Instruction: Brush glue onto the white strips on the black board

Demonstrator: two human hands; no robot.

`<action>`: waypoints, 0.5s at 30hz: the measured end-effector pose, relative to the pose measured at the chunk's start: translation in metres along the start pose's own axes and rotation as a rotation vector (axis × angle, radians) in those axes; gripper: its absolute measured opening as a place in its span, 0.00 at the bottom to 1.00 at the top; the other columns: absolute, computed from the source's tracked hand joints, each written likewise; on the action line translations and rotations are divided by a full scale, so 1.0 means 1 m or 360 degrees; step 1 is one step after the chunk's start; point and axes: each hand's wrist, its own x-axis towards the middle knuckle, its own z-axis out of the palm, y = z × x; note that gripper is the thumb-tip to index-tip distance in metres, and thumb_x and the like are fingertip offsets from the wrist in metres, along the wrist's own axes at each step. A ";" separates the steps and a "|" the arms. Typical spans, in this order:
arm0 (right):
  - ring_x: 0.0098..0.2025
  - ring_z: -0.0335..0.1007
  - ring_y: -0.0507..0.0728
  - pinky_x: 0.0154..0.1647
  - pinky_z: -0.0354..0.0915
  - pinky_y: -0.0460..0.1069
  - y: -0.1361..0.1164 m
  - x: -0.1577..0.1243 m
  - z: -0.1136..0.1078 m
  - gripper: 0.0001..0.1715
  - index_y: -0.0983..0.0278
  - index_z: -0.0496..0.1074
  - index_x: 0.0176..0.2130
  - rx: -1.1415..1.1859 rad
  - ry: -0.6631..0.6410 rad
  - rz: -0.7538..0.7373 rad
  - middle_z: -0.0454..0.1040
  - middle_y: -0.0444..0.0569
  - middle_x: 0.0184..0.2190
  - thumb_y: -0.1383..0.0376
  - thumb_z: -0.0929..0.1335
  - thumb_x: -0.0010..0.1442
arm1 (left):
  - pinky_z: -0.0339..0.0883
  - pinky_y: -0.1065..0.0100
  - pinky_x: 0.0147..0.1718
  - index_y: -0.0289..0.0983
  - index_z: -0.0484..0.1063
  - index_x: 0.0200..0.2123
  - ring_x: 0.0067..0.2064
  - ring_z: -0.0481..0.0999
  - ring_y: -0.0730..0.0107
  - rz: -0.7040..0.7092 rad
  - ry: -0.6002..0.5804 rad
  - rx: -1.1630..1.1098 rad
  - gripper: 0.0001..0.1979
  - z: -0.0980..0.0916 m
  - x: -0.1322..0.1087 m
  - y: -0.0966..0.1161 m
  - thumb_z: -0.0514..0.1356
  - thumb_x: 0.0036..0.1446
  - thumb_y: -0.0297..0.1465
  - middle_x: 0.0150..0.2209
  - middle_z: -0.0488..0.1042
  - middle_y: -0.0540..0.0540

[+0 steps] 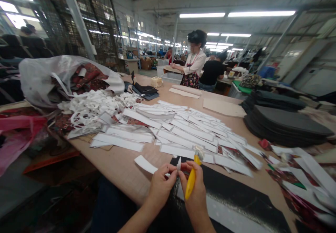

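Observation:
My left hand [163, 183] is closed, thumb and finger pinching the end of a small white strip [179, 163]. My right hand [195, 187] has its fingertips at the same strip end, and a yellow-handled brush [191, 183] is tucked in its grip, bristles upward and coated with something pale. A curved white strip [145, 164] shows left of my left hand; whether it joins the pinched piece is hidden. Under both hands lies a black sheet [236, 187], with a white strip [233, 213] on it. Beyond them, many white strips [189, 131] overlap on the table.
Left stands a heap of white scraps [91, 108] beside a clear plastic bag [39, 79] of patterned fabric. To the right are stacked dark panels [286, 124] and loose offcuts [307, 177]. A co-worker [194, 59] stands beyond the brown table [118, 168].

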 end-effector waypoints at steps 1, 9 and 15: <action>0.38 0.73 0.57 0.40 0.70 0.53 0.001 0.000 0.001 0.18 0.61 0.62 0.46 -0.0021 0.0023 -0.0009 0.73 0.51 0.38 0.61 0.66 0.55 | 0.60 0.73 0.26 0.37 0.72 0.27 0.31 0.70 0.70 0.0034 0.0008 0.0057 0.09 0.002 -0.001 0.000 0.55 0.52 0.33 0.29 0.72 0.48; 0.30 0.70 0.54 0.30 0.71 0.50 0.017 0.012 -0.017 0.19 0.61 0.61 0.45 0.0254 0.0261 0.0259 0.66 0.47 0.33 0.58 0.66 0.54 | 0.57 0.72 0.16 0.36 0.66 0.29 0.17 0.63 0.75 -0.0149 0.0456 -0.0121 0.13 -0.040 0.034 -0.001 0.56 0.48 0.41 0.17 0.65 0.53; 0.37 0.66 0.52 0.34 0.73 0.51 0.034 0.023 -0.060 0.25 0.57 0.59 0.44 0.0797 0.0693 0.0479 0.62 0.44 0.40 0.59 0.71 0.48 | 0.67 0.64 0.28 0.34 0.60 0.40 0.34 0.74 0.61 0.0310 0.1153 0.0379 0.16 -0.185 0.081 0.020 0.44 0.58 0.40 0.30 0.70 0.47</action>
